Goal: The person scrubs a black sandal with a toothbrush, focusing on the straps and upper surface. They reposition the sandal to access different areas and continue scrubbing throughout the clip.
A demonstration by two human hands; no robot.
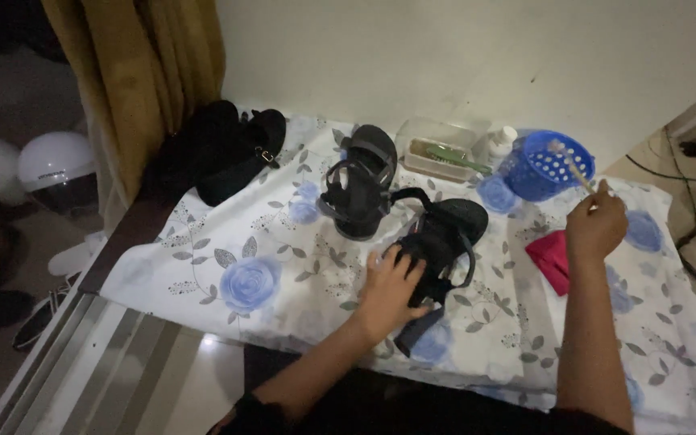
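Black strappy sandal (441, 234) — flat under the left hand (388, 292) — right hand (595, 225) pinching a thin brush (572, 167).

- Clear plastic box (442, 147), upper middle of the frame, rectangular, lidless, holding a green brush.
- Small white bottle (502, 142) just right of the box, beside a blue basket (543, 167).
- No labels, signs or screens seen.
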